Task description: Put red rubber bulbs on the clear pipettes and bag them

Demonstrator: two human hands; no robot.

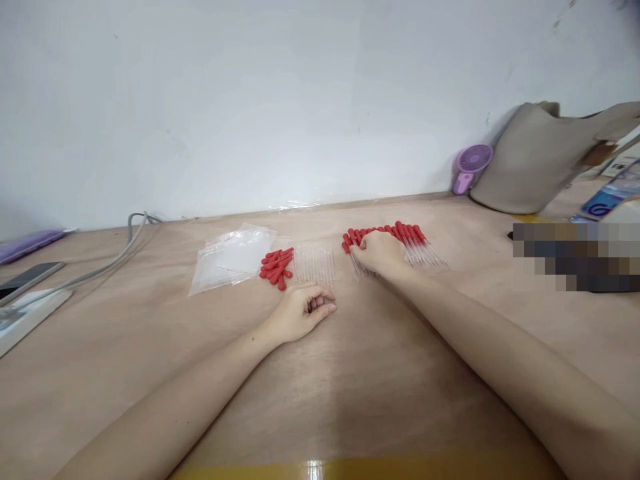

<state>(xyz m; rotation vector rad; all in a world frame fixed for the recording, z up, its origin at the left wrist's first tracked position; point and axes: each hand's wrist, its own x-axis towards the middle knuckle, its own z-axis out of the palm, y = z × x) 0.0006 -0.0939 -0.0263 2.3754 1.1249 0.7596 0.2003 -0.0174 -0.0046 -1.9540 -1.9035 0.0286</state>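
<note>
1. My right hand (384,252) reaches over the left part of a row of red-topped droppers (416,235), thumb and fingers bent together at the bulb ends; whether they grip one, I cannot tell.
2. The droppers lie side by side on the brown table (280,413), red ends toward the wall (300,100), clear stems slanting toward me and to the right.
3. My left hand (300,313) lies low at the table, fingers loosely curled, a gap between thumb and fingertips, nothing visible in it.
4. Just beyond that hand, clear tubes (314,265) lie in a row, between the droppers and a small heap of red bulbs (275,267).
5. Left of the heap, clear bags (243,255) overlap in a flat stack.
6. Far to my left, a grey cable (113,259) crosses the table near a phone (33,279) and a purple pouch (30,247).
7. At right, a small purple fan (474,160) stands by the wall, just beside a grey tote (530,160); a bottle (606,199) shows farther right.
</note>
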